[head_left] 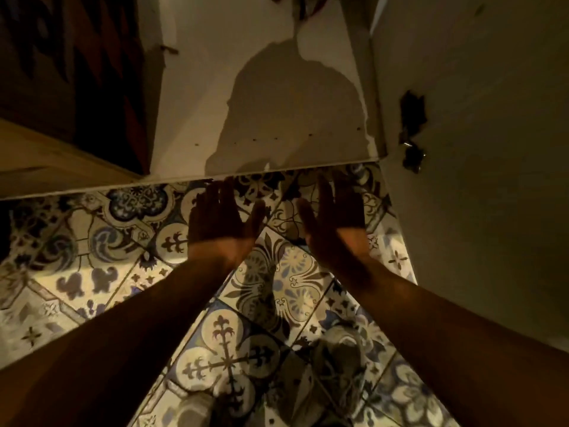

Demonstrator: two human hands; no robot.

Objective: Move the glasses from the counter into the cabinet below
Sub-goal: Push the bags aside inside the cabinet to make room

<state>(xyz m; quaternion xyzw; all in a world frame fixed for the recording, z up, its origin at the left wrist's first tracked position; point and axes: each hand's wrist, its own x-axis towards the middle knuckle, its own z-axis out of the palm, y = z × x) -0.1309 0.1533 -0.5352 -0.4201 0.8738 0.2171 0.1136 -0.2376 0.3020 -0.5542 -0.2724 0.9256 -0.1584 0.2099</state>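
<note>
Both empty: left hand [220, 221] and right hand [334, 224] stretched flat, fingers [326, 192] spread, over patterned floor [107, 241] toward white cabinet [261, 103]; no glasses in view; likely light, slippery, breakable; best gripped round the body.

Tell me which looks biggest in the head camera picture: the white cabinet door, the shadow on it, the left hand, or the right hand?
1. White cabinet door
2. Shadow on the door
3. Left hand and right hand look about alike, so I won't rank them.
</note>
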